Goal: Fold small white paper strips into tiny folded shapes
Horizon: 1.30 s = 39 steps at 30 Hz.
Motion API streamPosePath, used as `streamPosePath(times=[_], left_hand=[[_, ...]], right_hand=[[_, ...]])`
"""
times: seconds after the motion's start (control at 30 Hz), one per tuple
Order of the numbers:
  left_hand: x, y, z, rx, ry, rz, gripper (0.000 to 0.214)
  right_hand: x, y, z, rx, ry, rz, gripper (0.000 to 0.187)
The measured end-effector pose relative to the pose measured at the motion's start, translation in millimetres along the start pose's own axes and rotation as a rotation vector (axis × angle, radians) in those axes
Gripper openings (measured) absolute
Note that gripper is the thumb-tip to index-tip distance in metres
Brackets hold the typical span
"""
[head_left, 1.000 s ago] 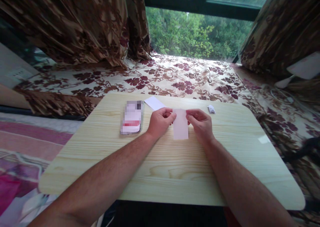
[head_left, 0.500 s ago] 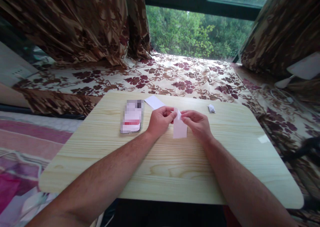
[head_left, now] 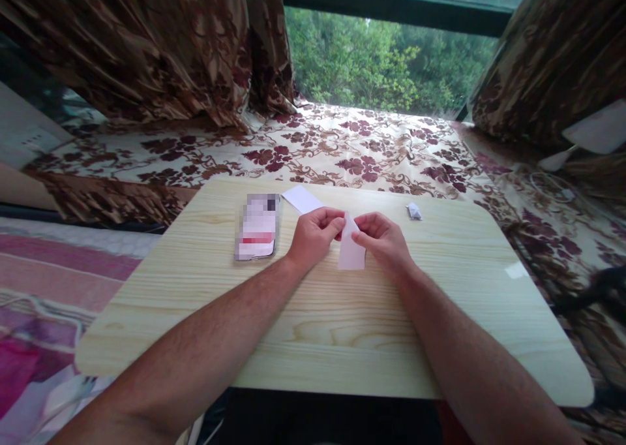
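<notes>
A small white sheet of paper [head_left: 351,254] is held between my two hands over the middle of the table. My left hand [head_left: 315,236] pinches its upper left edge near the top. On the other side, my right hand [head_left: 384,239] grips the right edge, with the thumb pressed on the face of the paper. The top of the sheet tapers to a point, with the upper right corner folded over. Fingertips behind the paper are partly hidden.
A blurred-out phone [head_left: 257,226] lies left of my hands on the wooden table [head_left: 342,340]. Beyond my left hand rests another white sheet [head_left: 302,199]. A small folded white paper piece [head_left: 414,211] sits at the back right, and a white patch [head_left: 515,271] near the right edge.
The upper right corner of the paper has been folded further down, so its top now slopes to a point. My right thumb has slid slightly down along the edge.
</notes>
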State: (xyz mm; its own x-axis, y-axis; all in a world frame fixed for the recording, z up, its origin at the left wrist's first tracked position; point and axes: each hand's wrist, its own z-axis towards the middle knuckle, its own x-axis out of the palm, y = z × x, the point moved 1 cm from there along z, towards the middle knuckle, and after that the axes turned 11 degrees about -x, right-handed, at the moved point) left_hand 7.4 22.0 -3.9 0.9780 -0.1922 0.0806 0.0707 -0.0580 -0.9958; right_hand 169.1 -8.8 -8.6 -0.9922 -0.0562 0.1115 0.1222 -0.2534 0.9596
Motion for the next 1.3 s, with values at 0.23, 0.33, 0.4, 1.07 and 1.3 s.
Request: streamPosePath(times=[0.23,0.33,0.4,1.07,1.3], left_hand=[[1.9,2.3,-0.8,-0.017,0.165,0.03,0.038],[2.1,5.6,-0.2,-0.016,0.156,0.06,0.04],[2.0,6.8,0.3,-0.014,0.137,0.071,0.038],[4.7,7.0,0.2,-0.041,0.128,0.081,0.033],[4.2,10.0,1.3,-0.03,0.136,0.08,0.034]], right_hand=[[-6.4,-4.4,3.9,-0.083,-0.163,-0.028,0.031],[-7.3,-5.6,4.6,-0.08,-0.165,-0.035,0.032],[-6.8,-5.9,4.4,-0.068,-0.155,-0.04,0.033],[-5.8,-10.4,5.5,-0.129,-0.156,0.013,0.026],[-5.1,-9.7,5.2,-0.125,-0.166,0.003,0.026]])
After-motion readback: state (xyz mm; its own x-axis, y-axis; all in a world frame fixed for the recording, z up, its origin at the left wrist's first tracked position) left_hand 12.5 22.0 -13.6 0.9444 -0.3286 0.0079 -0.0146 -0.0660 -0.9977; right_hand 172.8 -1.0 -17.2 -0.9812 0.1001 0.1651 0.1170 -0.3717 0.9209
